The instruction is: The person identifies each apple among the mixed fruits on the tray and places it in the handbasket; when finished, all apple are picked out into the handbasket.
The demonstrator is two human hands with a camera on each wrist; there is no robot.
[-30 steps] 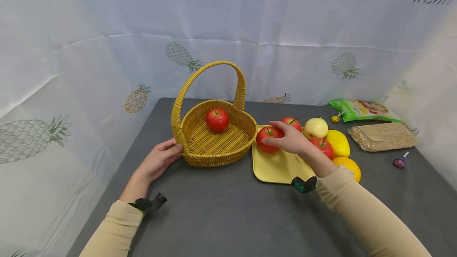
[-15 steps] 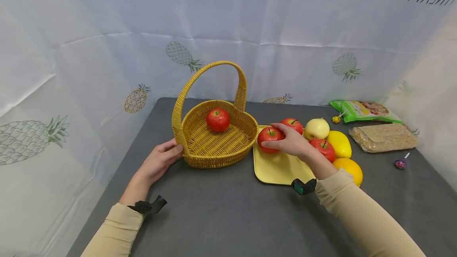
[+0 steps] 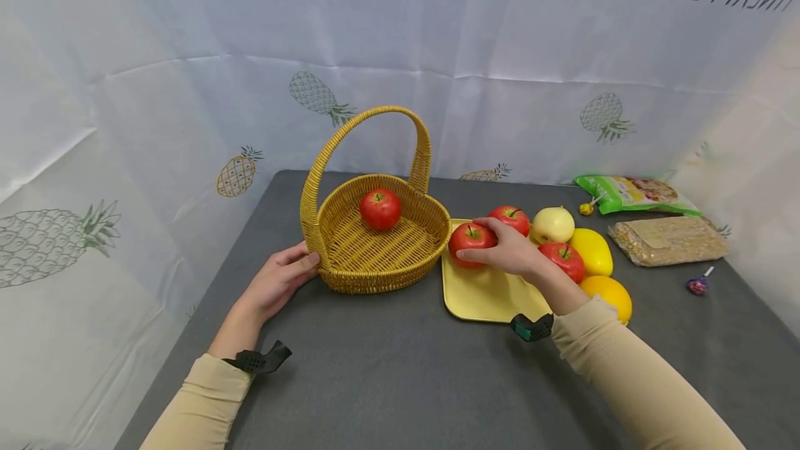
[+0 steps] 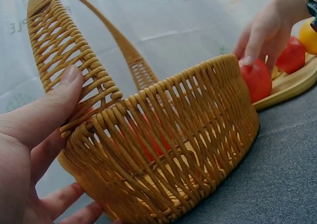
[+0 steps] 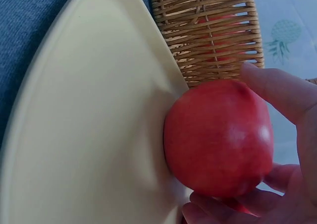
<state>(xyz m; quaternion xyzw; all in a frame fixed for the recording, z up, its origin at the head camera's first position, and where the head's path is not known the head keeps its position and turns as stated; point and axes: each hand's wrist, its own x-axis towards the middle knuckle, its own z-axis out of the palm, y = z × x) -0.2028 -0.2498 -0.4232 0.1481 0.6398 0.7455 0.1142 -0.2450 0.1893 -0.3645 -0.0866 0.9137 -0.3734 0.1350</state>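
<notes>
Held item: glossy round red apple with dark stem (image 3: 467,238), at the left end of a shallow pale-yellow tray (image 3: 487,301); whether it is lifted cannot be told. Right hand (image 3: 509,250): fingers and thumb curled round this apple. Left hand (image 3: 281,283): thumb and fingers gripping the handle base of a golden-brown woven basket with tall arched handle (image 3: 375,282).

Basket contents: one round red apple (image 3: 380,210), towards the back.

Obstructions: basket wall just beside the held apple, between it and the basket's interior; handle arching above the opening; right forearm crossing the tray, hiding part of it.

Near the tray's right end: two further red apples (image 3: 564,260), one pale round fruit (image 3: 553,224), one oval yellow fruit (image 3: 592,252), one round orange fruit (image 3: 609,297).

Far right, on the dark grey table (image 3: 375,373): green printed bag (image 3: 644,193), clear packet of tan grains (image 3: 678,242), yellow lollipop (image 3: 586,208), purple lollipop (image 3: 698,286).

Backdrop: white pineapple-printed cloth (image 3: 387,33).
</notes>
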